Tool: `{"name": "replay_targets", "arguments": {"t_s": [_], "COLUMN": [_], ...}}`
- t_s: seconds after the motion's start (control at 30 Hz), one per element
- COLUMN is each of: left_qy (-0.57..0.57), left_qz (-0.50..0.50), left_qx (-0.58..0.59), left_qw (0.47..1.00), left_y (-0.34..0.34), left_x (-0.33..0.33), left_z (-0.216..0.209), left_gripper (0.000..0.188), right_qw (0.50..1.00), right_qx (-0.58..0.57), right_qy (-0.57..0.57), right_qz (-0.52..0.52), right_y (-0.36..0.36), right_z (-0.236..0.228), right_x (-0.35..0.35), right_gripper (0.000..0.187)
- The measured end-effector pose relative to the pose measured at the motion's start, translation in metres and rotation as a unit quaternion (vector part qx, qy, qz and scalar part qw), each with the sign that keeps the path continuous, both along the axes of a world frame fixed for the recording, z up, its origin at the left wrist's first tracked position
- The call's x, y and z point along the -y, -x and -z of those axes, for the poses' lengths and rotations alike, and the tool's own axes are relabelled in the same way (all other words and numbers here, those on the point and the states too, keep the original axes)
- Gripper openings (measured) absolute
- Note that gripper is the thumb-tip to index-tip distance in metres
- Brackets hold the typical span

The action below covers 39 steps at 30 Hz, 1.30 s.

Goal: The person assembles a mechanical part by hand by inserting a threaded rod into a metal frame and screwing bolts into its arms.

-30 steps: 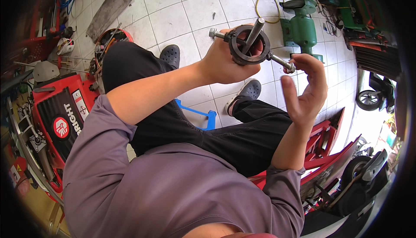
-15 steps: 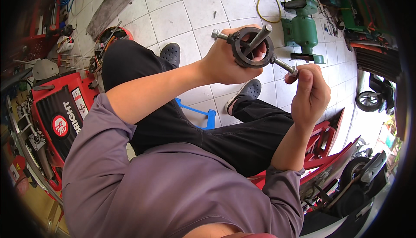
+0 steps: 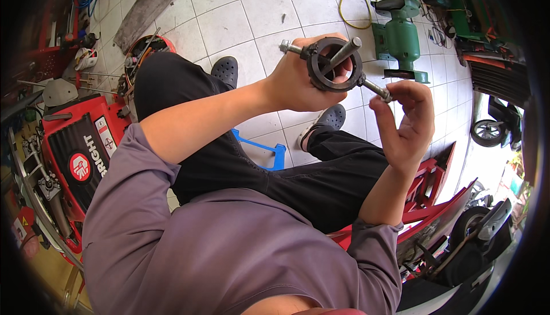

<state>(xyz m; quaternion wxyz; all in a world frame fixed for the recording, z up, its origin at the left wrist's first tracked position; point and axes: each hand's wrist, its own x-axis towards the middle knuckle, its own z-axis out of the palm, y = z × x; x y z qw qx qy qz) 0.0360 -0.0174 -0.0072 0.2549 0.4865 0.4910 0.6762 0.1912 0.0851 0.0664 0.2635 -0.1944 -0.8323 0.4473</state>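
I hold with my left hand (image 3: 292, 88) a thick dark metal ring (image 3: 336, 86), up in the air in front of my body and above the white tiled floor (image 3: 260, 8). The fingers of this hand are curled around the back of it, and some of my skin is seen through its opening. A smooth grey metal rod (image 3: 346, 52) with a round end lies across this opening and points to the upper right. From the left side of the ring sticks out a silver hex-headed bolt (image 3: 292, 47); from the right side comes a long silver threaded bolt (image 3: 374, 88).

My right hand (image 3: 411, 124) is half open – the thumb and the forefinger are at the outer end of the threaded bolt, the other fingers are bent loosely. Whether they really pinch this end or only touch it, I cannot tell.

Beyond my right hand, a green bench grinder (image 3: 404, 40) lies on the floor, with a yellow cable (image 3: 342, 12) near it. Between my legs – a little below the ring – there is a blue flat frame (image 3: 278, 157).
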Motion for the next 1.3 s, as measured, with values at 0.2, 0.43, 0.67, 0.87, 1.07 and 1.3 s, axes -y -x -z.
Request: {"name": "replay_targets", "arguments": {"t_s": [0.2,0.43,0.67,0.87,1.07,1.3], "left_qy": [0.019,0.024,0.005,0.001,-0.016,0.002], "left_qz": [0.009,0.004,-0.012,0.008,-0.032,-0.007], "left_qx": [0.010,0.007,-0.015,0.003,0.003,0.009], "left_qw": [1.000,1.000,1.000,1.000,0.999,1.000], "left_y": [0.000,0.000,0.001,0.001,-0.002,0.001], "left_x": [0.002,0.002,0.001,0.000,-0.003,0.000], "left_z": [-0.001,-0.004,-0.003,0.000,-0.001,0.000], "left_gripper": [0.023,0.022,0.021,0.021,0.018,0.023], "right_qw": [0.998,0.991,0.998,0.998,0.998,0.989], "right_qx": [-0.018,0.072,0.057,-0.045,0.055,0.069], "right_qy": [0.028,-0.075,-0.004,0.034,0.011,-0.093], "right_qz": [-0.046,-0.085,-0.018,-0.011,-0.034,-0.092], "right_y": [0.000,-0.008,-0.011,0.006,-0.008,-0.013], "right_z": [-0.007,-0.001,0.002,-0.008,0.001,0.009], "right_x": [-0.006,-0.018,-0.013,0.006,-0.013,-0.023], "right_gripper": [0.017,0.012,0.015,0.015,0.021,0.040]}}
